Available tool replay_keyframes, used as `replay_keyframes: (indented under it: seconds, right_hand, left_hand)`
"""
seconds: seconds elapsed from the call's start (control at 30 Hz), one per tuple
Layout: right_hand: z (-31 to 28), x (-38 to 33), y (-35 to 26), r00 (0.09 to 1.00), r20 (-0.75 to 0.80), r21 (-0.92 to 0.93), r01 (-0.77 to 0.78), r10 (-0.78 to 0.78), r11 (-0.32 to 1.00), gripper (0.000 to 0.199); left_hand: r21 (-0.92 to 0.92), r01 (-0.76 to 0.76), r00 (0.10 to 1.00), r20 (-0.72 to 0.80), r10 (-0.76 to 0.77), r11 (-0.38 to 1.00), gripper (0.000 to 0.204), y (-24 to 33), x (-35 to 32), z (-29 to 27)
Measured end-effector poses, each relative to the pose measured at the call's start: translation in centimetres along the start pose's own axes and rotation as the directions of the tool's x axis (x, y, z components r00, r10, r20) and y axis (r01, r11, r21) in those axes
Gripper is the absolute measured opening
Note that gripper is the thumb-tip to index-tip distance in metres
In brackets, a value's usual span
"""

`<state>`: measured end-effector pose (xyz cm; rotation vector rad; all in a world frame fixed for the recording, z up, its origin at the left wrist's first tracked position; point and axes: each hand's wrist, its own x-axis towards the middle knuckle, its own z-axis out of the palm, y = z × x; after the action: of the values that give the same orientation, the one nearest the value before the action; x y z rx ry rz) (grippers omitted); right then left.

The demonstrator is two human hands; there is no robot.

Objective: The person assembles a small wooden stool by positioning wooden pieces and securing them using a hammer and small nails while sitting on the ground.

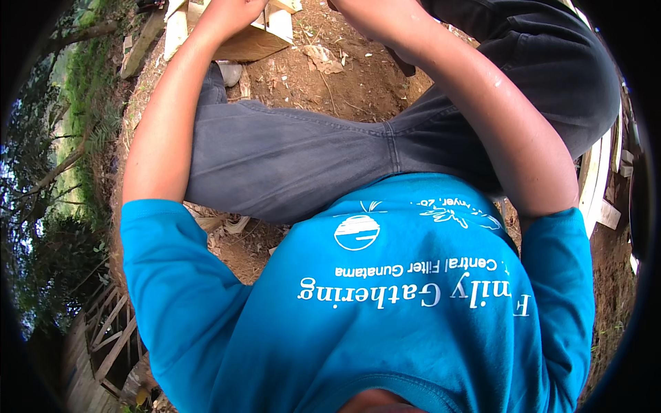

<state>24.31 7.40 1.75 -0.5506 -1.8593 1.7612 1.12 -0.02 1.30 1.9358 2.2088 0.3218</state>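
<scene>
Wearing a bright blue short-sleeved cotton T-shirt (385,337) and dark grey trousers (289,144), a person bends both bare arms toward the top edge of the view. The left hand (237,9) is partly cut off there, just above a group of pale, straight-edged wooden pieces (253,45); whether its fingers grasp the wood or are loose, I cannot tell. The right hand (361,12), also cropped, lies near the top centre, apart from the left; its fingers are out of sight, so I cannot tell whether they are clenched or released. A dark, narrow object (401,62) shows just below the right wrist, its kind unclear.

The shirt bears white print, upside down in this view: a line of large serif lettering (413,294), a smaller line and a tiny line, with a round striped emblem (357,234) and a leafy outline drawing (451,216). No writing is legible on the wood.

Brown bare soil (351,86) lies between the legs, with a crumpled tan scrap (323,60) on it. Green plants (96,96) fill the left side, above weathered wooden slats (113,339).
</scene>
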Motion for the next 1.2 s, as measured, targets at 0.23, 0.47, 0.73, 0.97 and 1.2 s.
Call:
replay_keyframes:
  seconds: [0.23, 0.47, 0.73, 0.97, 1.2]
  right_hand:
    - [0.3, -0.3, -0.9, 0.996, -0.020, 0.012, 0.083, -0.083, 0.996, 0.036]
    - [1.0, -1.3, -0.5, 0.970, -0.142, -0.134, 0.179, -0.198, 0.975, 0.035]
    - [-0.1, -1.6, -0.9, 0.993, -0.061, -0.308, 0.075, -0.098, 0.948, 0.035]
    - [0.9, -2.3, -1.5, 0.937, -0.216, -0.122, 0.252, -0.273, 0.960, 0.034]
    - [0.5, -1.7, -0.6, 0.960, -0.200, -0.244, 0.144, -0.195, 0.959, 0.033]
  left_hand:
    - [-0.047, -0.022, 0.999, -0.043, 0.020, 0.999, 0.030, -1.3, -0.3, 1.5]
    - [-0.029, 0.077, 0.995, 0.058, -0.075, 0.997, 0.035, -1.9, -0.4, 1.6]
    - [-0.027, 0.025, 0.999, 0.039, -0.024, 0.999, 0.042, -2.8, -0.3, 2.5]
    - [-0.053, -0.121, 0.992, 0.036, 0.122, 0.991, 0.034, -3.1, -0.2, 3.1]
    - [-0.172, -0.220, 0.975, -0.001, 0.224, 0.960, 0.037, -2.3, 0.7, 3.4]
